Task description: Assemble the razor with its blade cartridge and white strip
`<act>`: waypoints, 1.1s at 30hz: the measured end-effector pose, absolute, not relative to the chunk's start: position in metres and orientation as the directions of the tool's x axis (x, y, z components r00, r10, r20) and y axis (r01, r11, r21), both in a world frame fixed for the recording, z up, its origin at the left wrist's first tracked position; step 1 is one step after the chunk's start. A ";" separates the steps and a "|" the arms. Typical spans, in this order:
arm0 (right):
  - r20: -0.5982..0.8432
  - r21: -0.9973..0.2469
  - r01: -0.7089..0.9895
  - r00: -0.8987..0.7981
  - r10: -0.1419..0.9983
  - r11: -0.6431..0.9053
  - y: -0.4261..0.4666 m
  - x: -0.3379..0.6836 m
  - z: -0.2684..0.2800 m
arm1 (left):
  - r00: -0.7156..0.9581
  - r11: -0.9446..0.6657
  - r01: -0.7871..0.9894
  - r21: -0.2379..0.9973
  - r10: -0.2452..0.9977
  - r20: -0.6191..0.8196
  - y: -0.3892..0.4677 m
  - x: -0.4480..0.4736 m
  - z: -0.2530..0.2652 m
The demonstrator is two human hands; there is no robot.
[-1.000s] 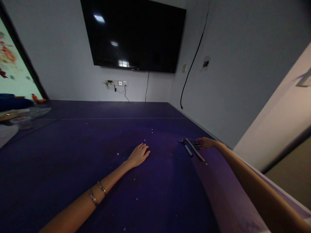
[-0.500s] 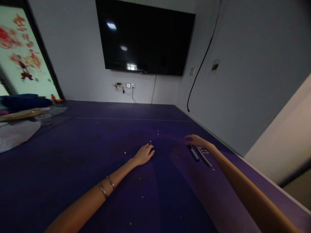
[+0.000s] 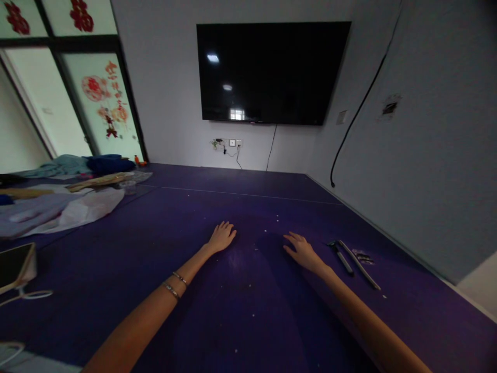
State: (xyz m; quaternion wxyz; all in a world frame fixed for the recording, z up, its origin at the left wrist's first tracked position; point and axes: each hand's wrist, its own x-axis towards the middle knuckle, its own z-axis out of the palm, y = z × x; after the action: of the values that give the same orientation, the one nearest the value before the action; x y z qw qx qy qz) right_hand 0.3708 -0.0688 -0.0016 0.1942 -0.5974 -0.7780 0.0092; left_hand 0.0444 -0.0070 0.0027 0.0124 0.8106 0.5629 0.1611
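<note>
My left hand (image 3: 221,237) lies palm down at the middle of the purple tabletop (image 3: 217,321), fingers stretched out and nothing in it. Two bracelets (image 3: 175,285) circle that wrist. To the right, my right hand (image 3: 302,250) is over the same surface with its fingers spread and holding nothing; whether it touches the surface I cannot tell. Beyond it on the right lie a slim dark-and-grey tool (image 3: 344,260), perhaps a cutter, and a long pale curved strip (image 3: 361,267). Small white scraps (image 3: 265,230) dot the surface around both hands.
At the left edge sit a tablet-like device (image 3: 17,267) with a white cable (image 3: 37,295), plastic bags (image 3: 91,210) and folded blue cloth (image 3: 111,164). A black cable (image 3: 361,103) hangs down the right wall. A television (image 3: 272,72) is mounted on the back wall.
The view has swung left, showing more of the things on that side. My right hand has moved left, away from the tool and the pale strip. My left hand stays flat.
</note>
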 end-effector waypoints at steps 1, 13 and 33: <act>0.299 -0.248 0.929 -0.195 0.934 0.274 -0.070 0.366 -0.005 | 0.289 -0.340 0.920 0.195 0.925 0.247 -0.007 0.038 0.001; 0.277 -0.218 0.964 -0.090 0.957 0.153 -0.080 0.349 -0.016 | 0.288 -0.327 0.935 0.139 0.927 0.241 -0.016 0.021 -0.008; 0.272 -0.237 0.957 -0.101 0.957 0.168 -0.086 0.347 -0.008 | 0.297 -0.332 0.935 0.126 0.925 0.239 -0.015 0.017 -0.009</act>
State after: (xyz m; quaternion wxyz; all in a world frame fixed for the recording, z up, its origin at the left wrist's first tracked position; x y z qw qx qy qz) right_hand 0.3466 -0.0859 -0.0080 0.1837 -0.6449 -0.7419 0.0003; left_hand 0.0174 -0.0154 -0.0090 -0.0187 0.8050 0.5775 0.1349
